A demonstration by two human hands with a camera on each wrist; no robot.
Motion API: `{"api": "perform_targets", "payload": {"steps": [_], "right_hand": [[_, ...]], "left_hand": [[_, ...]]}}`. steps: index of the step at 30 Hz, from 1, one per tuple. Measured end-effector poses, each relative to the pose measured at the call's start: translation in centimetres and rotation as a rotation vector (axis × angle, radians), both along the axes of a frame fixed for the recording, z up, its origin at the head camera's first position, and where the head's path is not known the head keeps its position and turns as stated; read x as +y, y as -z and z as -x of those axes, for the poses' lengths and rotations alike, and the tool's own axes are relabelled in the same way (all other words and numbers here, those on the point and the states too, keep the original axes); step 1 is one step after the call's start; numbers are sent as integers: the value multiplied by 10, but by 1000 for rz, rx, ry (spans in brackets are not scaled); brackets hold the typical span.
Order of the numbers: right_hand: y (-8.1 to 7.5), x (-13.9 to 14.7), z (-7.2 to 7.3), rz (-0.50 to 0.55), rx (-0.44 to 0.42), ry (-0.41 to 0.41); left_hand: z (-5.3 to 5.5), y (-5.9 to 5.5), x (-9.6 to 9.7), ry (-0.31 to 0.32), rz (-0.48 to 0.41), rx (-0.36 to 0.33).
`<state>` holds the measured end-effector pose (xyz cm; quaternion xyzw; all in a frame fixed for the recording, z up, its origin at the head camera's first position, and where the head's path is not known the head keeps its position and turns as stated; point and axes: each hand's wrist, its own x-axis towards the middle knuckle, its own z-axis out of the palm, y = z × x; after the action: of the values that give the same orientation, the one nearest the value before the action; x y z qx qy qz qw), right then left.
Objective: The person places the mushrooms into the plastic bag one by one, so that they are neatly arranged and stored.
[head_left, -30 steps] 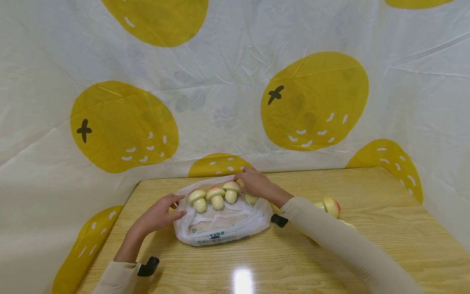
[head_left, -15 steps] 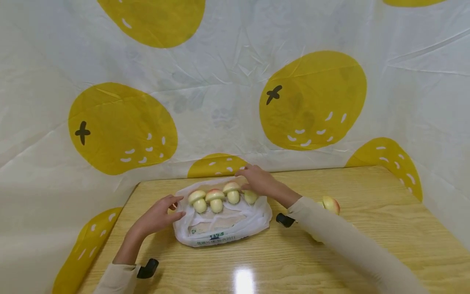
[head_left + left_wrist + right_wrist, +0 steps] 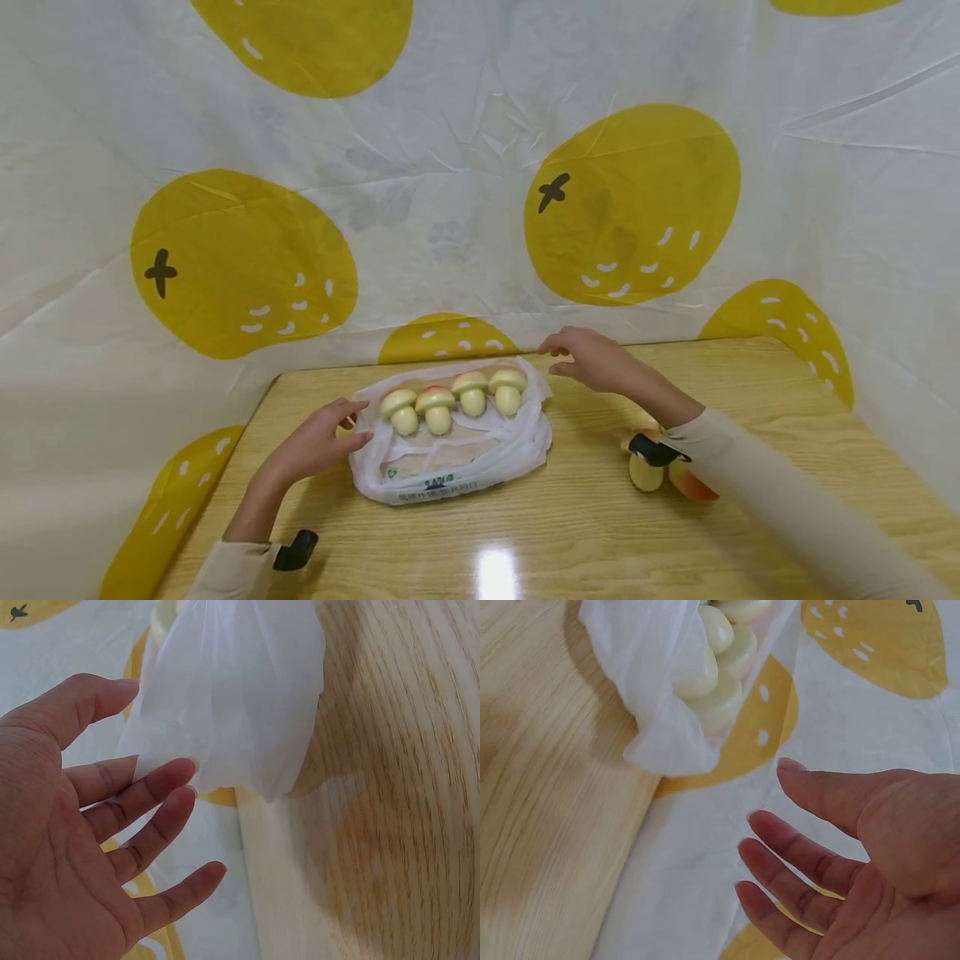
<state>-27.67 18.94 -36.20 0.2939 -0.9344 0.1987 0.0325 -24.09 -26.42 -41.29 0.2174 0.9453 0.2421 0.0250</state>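
Several toy mushrooms (image 3: pixel 508 392), cream with reddish tinges on their caps, lie in a row along the far side of a white plastic bag (image 3: pixel 450 490) spread open on the table. My left hand (image 3: pixel 315 442) is at the bag's left edge, fingers loosely spread; in the left wrist view its fingertips come right up to the bag (image 3: pixel 232 690). Beyond the bag's right end, my right hand (image 3: pixel 596 358) is raised with relaxed fingers and holds nothing. The right wrist view shows it apart from the bag (image 3: pixel 667 735) and the mushrooms (image 3: pixel 718 701).
More toy mushrooms (image 3: pixel 645 472) lie loose on the wooden table (image 3: pixel 600 542), partly hidden by my right forearm and its black wrist mount (image 3: pixel 658 451). A white curtain (image 3: pixel 450 208) with large yellow fruit prints hangs behind the table's far edge.
My right hand has let go of the rightmost mushroom in the row and moved right, off the bag. That mushroom now shows fully. My left hand stays nearly where it was.
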Motion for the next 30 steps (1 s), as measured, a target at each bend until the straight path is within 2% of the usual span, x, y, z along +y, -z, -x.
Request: {"api": "perform_targets", "payload": {"steps": [6, 10, 19, 30], "right_hand": [[0, 32, -13, 60, -77, -33], [0, 48, -22, 54, -117, -21], [-1, 81, -42, 3, -184, 84], [9, 110, -59, -32, -237, 185]], "left_hand": [[-1, -2, -1, 0, -12, 11], [-2, -1, -2, -8, -17, -1], [-1, 1, -3, 5, -39, 1], [-2, 0, -4, 3, -32, -1]]}}
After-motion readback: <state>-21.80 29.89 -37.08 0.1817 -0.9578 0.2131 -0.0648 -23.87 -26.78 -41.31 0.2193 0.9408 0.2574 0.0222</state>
